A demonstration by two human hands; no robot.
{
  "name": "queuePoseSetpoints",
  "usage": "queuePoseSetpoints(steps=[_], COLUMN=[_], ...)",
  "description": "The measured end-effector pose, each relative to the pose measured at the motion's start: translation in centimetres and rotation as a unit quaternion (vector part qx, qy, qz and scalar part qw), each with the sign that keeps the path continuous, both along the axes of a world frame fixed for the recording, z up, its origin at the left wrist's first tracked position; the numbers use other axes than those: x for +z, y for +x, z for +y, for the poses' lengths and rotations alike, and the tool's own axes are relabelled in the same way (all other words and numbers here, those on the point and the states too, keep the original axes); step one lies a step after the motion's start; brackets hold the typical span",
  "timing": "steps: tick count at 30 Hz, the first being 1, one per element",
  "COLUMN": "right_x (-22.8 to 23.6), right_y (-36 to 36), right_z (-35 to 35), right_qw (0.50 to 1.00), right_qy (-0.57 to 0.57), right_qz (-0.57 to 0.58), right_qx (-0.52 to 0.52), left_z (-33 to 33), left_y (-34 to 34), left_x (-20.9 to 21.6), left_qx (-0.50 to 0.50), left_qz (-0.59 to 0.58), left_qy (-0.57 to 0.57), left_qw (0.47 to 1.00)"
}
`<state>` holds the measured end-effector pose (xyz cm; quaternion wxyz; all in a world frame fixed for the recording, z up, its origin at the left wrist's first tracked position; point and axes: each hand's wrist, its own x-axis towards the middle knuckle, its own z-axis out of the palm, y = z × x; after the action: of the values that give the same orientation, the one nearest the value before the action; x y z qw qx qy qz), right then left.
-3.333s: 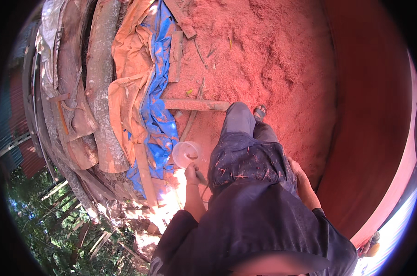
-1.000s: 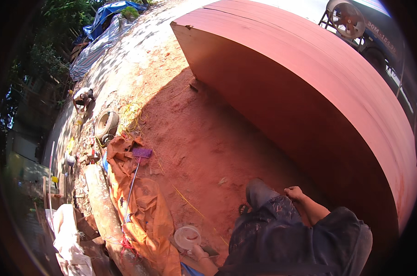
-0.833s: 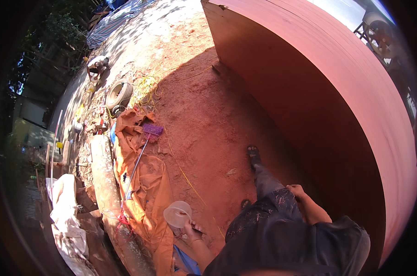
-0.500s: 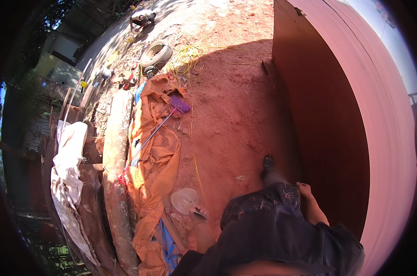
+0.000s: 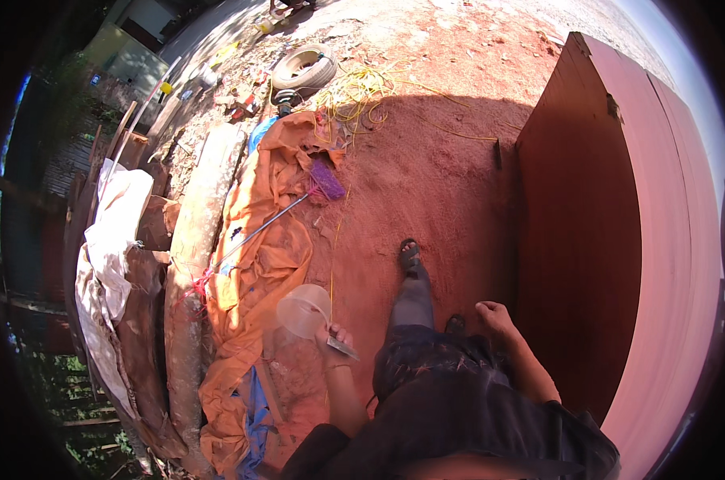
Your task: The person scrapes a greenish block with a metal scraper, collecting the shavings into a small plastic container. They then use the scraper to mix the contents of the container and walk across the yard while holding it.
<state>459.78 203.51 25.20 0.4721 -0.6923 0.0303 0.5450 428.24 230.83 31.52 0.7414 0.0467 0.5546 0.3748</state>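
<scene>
My left hand [image 5: 336,339] is closed round the handle of a translucent white plastic jug [image 5: 305,310], held low in front of me on the left. A small flat grey plate [image 5: 343,347], like a scraper blade, juts out beside the same hand; its grip is hidden by the fingers. My right hand [image 5: 494,317] hangs by my right side with its fingers curled into a loose fist, nothing showing in it. It is nearest to the large reddish-brown panel [image 5: 578,216] on the right, apart from it.
Reddish dusty ground [image 5: 442,184] stretches ahead. On the left lie an orange tarp [image 5: 274,256], a purple-headed mop [image 5: 326,181], a log [image 5: 194,248] and a white sheet [image 5: 110,248]. Farther ahead are a tyre [image 5: 305,70] and a tangled yellow cord [image 5: 362,92]. A person [image 5: 290,6] is at the far edge.
I have walked forward; one foot is now stepping ahead. The jug and my left hand have risen slightly and shifted left. My right hand has swung a little forward and left.
</scene>
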Motion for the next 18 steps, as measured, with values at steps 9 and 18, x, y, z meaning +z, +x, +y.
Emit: queuePoseSetpoints(steps=[9, 18], right_x=[10.6, 20.6], right_y=[9.5, 21.5], right_z=[26.9, 40.5], right_qw=[0.949, 0.944], right_qy=[0.215, 0.312], right_qz=[-0.086, 0.022], right_qx=[0.215, 0.107], left_z=[20.6, 32.5], left_y=[23.9, 37.1], left_x=[0.5, 0.6], left_qx=[0.058, -0.005], left_qz=[0.178, 0.116], left_qy=[0.127, 0.096], left_qw=[0.974, 0.989])
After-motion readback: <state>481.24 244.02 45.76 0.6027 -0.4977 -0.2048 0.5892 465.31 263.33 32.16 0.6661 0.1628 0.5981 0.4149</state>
